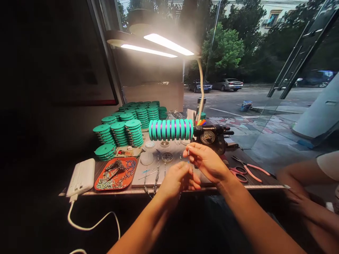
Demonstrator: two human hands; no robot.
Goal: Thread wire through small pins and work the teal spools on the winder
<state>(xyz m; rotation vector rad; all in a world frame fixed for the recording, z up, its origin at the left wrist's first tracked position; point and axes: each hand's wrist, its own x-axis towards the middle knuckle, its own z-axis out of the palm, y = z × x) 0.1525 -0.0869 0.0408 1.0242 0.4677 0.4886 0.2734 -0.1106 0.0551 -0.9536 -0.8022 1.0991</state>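
Observation:
My right hand [208, 160] is raised over the work board, thumb and forefinger pinched on a small, thin, pale piece that is too small to name. Just left of it and slightly lower, my left hand [181, 176] has its thumb and forefinger together and the other fingers loosely curled; what they hold, if anything, cannot be made out. Beyond both hands, a row of turquoise spools [171, 129] sits on a horizontal spindle of a black device [212, 135]. A small round dish of beads [167, 157] and beaded strands [158, 167] lie on the pale board [137, 179].
An orange-red tray [134, 169] holds small metal and blue parts. Stacks of turquoise discs [134, 132] stand behind it. A white power bank [81, 178] lies left, scissors [239, 174] and pink-handled pliers [253, 173] right. A lamp [201, 81] arches overhead. Another person's arm [304, 176] is at right.

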